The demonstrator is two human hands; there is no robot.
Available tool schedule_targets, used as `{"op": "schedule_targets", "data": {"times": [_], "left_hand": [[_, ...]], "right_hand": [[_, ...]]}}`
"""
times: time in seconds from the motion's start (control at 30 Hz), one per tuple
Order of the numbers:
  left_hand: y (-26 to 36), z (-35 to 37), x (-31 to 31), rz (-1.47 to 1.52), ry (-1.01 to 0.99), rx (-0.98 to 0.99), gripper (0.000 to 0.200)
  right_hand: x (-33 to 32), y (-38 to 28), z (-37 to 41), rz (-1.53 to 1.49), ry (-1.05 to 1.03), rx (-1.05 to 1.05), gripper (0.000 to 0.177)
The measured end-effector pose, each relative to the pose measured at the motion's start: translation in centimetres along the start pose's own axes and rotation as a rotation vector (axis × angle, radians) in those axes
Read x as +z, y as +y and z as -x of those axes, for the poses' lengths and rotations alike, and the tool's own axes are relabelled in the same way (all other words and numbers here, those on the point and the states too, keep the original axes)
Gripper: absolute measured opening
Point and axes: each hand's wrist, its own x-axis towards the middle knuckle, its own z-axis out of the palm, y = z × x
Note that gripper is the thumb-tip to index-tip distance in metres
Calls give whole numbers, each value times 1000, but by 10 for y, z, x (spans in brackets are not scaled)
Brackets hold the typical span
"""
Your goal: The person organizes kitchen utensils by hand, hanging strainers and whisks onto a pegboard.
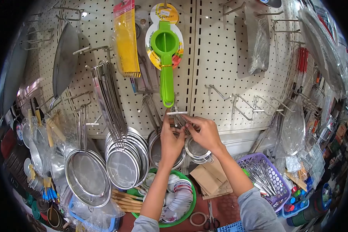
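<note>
Strainer (197, 152) handle hidden | left hand (171, 141), right hand (205, 133) over it | grip unclear

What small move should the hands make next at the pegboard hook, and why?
Probably slide the handle ends of the small strainers onto the pegboard hook. The right hand pinches their wire handles right beside the hook's tip, the left hand is raised against it, and the bowls dangle below. Whether the loops are already on the hook cannot be seen.
</note>
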Motion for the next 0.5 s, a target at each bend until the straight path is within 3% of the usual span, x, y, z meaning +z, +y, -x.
{"op": "schedule_targets", "data": {"times": [0.5], "left_hand": [[11, -4, -1, -185, -25, -78, 80]], "right_hand": [[3, 12, 1, 19, 29, -1, 44]]}}
